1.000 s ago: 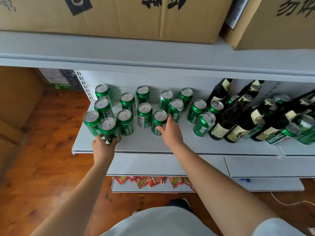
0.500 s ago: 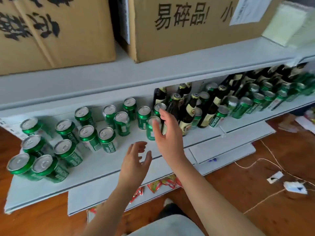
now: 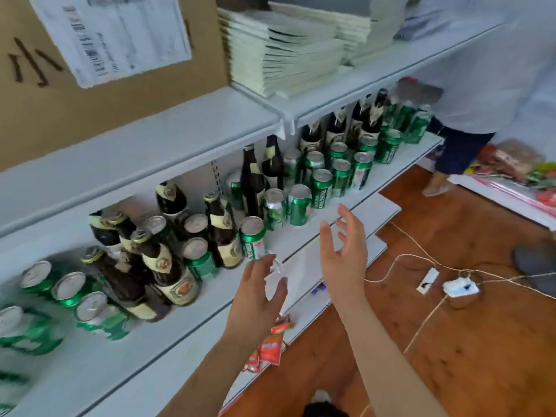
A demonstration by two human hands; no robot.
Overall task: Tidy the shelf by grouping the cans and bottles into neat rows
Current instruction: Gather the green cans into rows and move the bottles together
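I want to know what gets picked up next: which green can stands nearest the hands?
The green-and-white can at the shelf's front edge, just above the left hand and right of a dark bottle. The other cans stand farther back or farther along the shelf.

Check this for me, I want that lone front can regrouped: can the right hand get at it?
Probably yes. The right hand is open and empty, and the green can stands at the shelf's front with nothing before it.

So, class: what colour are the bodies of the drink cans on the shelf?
Green, with silver tops; the cans show best in the head view.
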